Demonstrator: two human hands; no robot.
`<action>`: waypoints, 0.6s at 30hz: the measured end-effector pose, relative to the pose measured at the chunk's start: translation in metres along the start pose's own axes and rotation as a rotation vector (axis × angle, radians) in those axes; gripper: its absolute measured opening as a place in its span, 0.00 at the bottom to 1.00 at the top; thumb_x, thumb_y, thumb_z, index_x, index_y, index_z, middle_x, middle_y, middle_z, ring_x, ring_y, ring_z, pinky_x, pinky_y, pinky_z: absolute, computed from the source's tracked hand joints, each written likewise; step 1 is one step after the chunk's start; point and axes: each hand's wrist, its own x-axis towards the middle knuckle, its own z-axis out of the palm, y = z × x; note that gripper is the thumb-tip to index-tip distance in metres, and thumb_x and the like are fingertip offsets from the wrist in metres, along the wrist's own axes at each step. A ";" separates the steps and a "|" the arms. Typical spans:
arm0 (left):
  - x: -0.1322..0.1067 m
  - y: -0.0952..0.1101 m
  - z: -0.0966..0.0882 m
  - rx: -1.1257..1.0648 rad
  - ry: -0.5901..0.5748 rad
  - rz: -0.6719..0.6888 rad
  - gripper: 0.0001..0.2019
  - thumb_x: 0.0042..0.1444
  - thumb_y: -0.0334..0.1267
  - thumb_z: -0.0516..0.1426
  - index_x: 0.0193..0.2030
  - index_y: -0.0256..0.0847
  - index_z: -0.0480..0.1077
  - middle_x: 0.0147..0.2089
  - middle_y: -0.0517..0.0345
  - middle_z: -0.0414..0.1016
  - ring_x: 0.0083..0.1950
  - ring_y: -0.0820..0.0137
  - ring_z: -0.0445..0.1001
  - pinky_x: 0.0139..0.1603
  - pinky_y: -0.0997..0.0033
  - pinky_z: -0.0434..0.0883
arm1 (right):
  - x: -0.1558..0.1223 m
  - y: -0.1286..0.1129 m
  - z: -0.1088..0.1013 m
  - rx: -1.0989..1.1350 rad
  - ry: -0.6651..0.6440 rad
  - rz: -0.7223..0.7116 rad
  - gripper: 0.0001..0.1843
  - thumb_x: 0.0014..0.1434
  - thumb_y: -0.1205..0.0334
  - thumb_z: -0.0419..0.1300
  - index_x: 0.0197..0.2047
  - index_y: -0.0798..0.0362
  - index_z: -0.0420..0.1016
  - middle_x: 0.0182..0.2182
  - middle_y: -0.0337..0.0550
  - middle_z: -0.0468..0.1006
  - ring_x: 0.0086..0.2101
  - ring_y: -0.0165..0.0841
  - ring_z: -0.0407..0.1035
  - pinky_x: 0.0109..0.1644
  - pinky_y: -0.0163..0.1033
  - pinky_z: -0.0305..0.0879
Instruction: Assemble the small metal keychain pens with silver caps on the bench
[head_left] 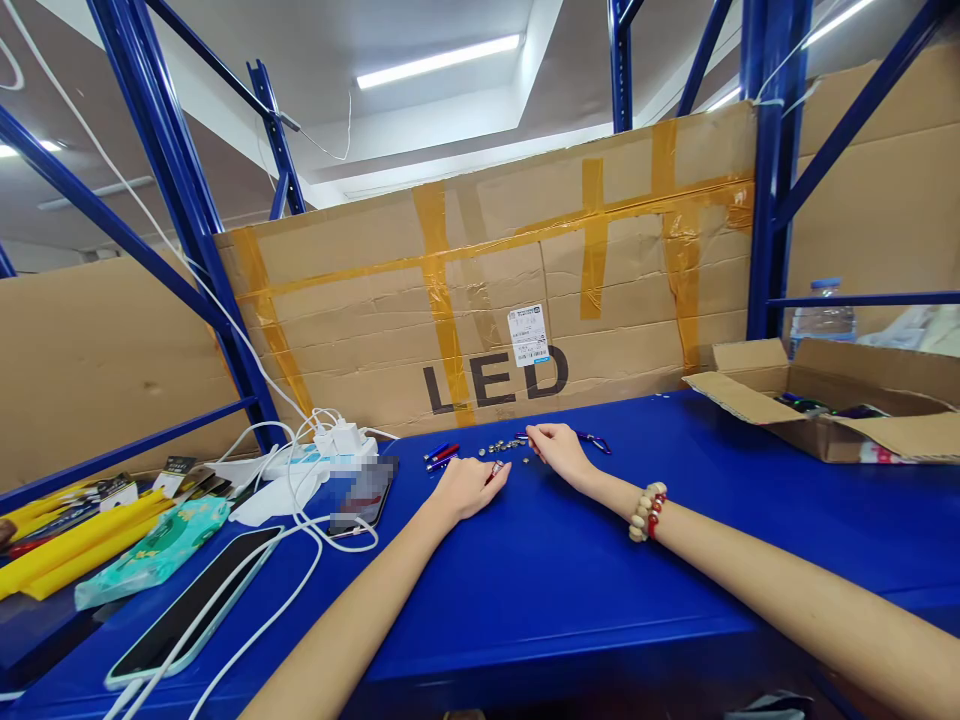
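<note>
While a phone (pixel 195 605) lay to the near left of a cluster of small silvery pieces (pixel 493 448), we saw a person's bare hands busy over a blue worktop (pixel 600 580). Just on the near side of the cluster, the left hand (pixel 466 488) was curled, thumb and fingers nearly closed on what looked to us like a slim red piece (pixel 494 470). That piece seemed to slant, its long axis running from near left to far right; we could not tell which end was its front. One lone disc (pixel 526 461) lay to the near right of the cluster. Just right of the cluster, the right hand (pixel 559 452) had its fingertips drawn together; we could not tell whether they gripped anything.

By our judgement the work stood partway: nothing looked clearly finished, the cluster lay loose, and slim blue and red tubes (pixel 445 455) rested left of it, out of either hand. Those tubes pointed from near left to far right. Right of the cluster, past the right hand, a blue clip (pixel 598 443) slanted from far left to near right. Behind the cluster stood a taped cardboard panel (pixel 360 310) marked "LED".
</note>
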 end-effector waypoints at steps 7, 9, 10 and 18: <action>0.001 -0.001 0.003 0.063 0.001 -0.070 0.25 0.61 0.44 0.39 0.28 0.37 0.73 0.26 0.49 0.74 0.31 0.66 0.73 0.28 0.74 0.59 | -0.009 -0.007 -0.002 -0.548 -0.074 -0.129 0.08 0.50 0.59 0.54 0.27 0.50 0.73 0.28 0.36 0.75 0.30 0.30 0.67 0.27 0.32 0.52; 0.001 -0.003 0.007 0.075 -0.002 -0.070 0.23 0.61 0.43 0.40 0.31 0.37 0.73 0.27 0.47 0.75 0.31 0.66 0.73 0.29 0.73 0.60 | -0.010 -0.007 -0.002 -0.627 -0.100 -0.168 0.08 0.47 0.61 0.57 0.32 0.49 0.75 0.33 0.37 0.75 0.33 0.31 0.68 0.29 0.31 0.54; 0.001 -0.003 0.008 0.079 -0.004 -0.073 0.22 0.61 0.43 0.40 0.32 0.37 0.73 0.27 0.47 0.75 0.31 0.66 0.73 0.29 0.73 0.60 | -0.011 -0.007 -0.002 -0.662 -0.117 -0.180 0.09 0.47 0.61 0.57 0.33 0.49 0.75 0.35 0.38 0.74 0.34 0.31 0.68 0.30 0.31 0.55; 0.001 -0.002 0.005 0.061 0.004 -0.077 0.27 0.62 0.44 0.38 0.28 0.37 0.74 0.26 0.49 0.75 0.30 0.67 0.73 0.28 0.74 0.60 | -0.010 -0.007 0.000 -0.919 -0.186 -0.197 0.11 0.52 0.61 0.55 0.35 0.52 0.77 0.37 0.46 0.75 0.35 0.38 0.70 0.31 0.35 0.59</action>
